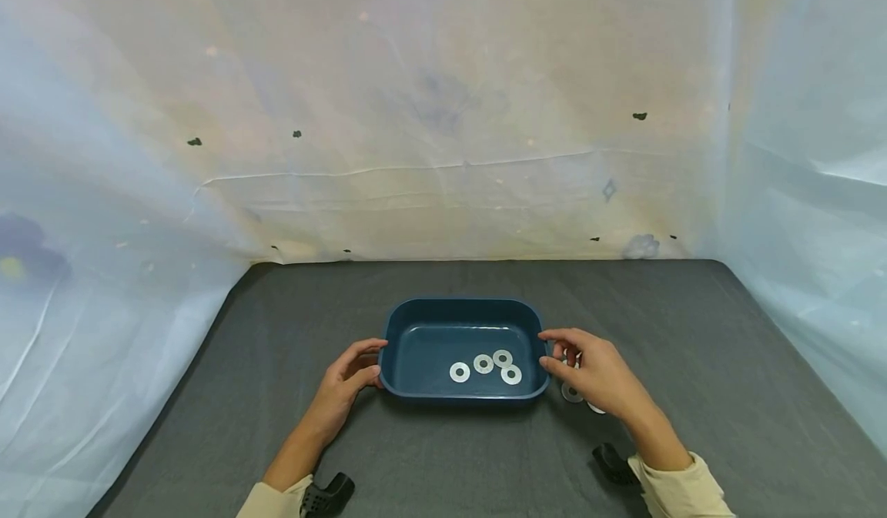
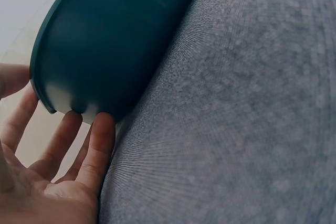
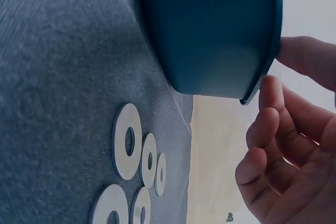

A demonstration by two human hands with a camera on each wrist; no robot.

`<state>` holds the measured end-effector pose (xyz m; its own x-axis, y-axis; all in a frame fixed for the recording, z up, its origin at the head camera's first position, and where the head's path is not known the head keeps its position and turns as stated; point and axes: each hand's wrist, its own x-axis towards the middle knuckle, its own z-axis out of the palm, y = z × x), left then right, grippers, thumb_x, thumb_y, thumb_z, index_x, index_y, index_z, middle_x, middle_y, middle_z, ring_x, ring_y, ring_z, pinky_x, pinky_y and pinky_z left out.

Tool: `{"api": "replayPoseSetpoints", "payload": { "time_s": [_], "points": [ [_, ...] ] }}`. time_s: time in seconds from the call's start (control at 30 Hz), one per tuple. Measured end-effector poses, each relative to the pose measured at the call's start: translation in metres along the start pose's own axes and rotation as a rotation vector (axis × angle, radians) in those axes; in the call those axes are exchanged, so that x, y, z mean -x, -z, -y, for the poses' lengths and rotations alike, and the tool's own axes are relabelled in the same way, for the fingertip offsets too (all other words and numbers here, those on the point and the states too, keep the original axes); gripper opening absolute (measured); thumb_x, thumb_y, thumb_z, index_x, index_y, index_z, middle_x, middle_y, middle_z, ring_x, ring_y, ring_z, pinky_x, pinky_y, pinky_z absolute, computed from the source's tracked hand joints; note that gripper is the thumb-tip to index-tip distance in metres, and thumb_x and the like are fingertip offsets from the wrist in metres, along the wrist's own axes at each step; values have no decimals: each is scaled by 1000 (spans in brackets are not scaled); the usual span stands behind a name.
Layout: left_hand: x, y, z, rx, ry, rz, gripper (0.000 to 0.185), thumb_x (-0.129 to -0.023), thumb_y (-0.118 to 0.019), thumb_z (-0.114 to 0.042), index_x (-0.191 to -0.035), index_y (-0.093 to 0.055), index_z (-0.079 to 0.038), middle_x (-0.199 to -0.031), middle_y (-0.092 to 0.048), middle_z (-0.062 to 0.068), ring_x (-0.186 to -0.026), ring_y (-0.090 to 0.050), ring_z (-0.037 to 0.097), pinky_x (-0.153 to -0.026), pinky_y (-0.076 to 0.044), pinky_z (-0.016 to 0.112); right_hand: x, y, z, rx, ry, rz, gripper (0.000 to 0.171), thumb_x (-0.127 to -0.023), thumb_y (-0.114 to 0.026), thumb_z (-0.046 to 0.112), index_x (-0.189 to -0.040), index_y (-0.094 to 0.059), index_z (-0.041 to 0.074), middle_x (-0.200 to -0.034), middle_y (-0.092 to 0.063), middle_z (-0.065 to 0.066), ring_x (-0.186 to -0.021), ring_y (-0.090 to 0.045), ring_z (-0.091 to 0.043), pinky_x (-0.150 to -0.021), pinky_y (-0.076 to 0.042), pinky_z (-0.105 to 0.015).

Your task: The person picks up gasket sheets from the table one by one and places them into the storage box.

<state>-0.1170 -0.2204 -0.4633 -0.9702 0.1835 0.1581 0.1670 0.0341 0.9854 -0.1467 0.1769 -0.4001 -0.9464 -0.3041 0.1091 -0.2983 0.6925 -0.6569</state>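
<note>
The blue tray [image 1: 419,356] lay between your left hand [image 1: 344,379], spread against one end, and right hand [image 1: 596,368], thumb and forefinger parted at the other. It seemed stiff, light, smooth; both rim ends offered sound hold.

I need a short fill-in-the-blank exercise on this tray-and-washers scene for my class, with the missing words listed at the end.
1. Inside the tray there are ____ washers.
2. The loose washers on the grey cloth lie nearer the person's ____ hand than the left hand.
3. The right wrist view shows ____ loose washers.
4. Each washer in the tray has a round ____ in its middle.

Missing words: four; right; five; hole.
</note>
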Motion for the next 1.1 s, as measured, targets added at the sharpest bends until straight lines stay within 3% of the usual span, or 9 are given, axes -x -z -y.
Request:
{"api": "replayPoseSetpoints", "payload": {
  "time_s": [0.47, 1.1],
  "points": [
    [-1, -1, 0, 8, -2, -2, 41, -101, -55, -12, -139, -47, 4, -125, -55, 4, -95, -61, 8, -79, -56, 28, 2, 27, -16, 46, -38, -55, 33, -94, -70, 26, -123, -67, 10, -90, -60, 2, -72, -50, -6, -59, -41, -23],
    [0, -1, -1, 14, 8, -4, 42, -101, -56, -12, -139, -47, 3, -125, -53, 10, -97, -61, 8, -79, -56, 28, 4, 35, -46, 113, -86, 73, 38, -88, -76, 25, -121, -67, 8, -98, -61, -1, -78, -52, -10, -61, -42, -25]
  ]
}}
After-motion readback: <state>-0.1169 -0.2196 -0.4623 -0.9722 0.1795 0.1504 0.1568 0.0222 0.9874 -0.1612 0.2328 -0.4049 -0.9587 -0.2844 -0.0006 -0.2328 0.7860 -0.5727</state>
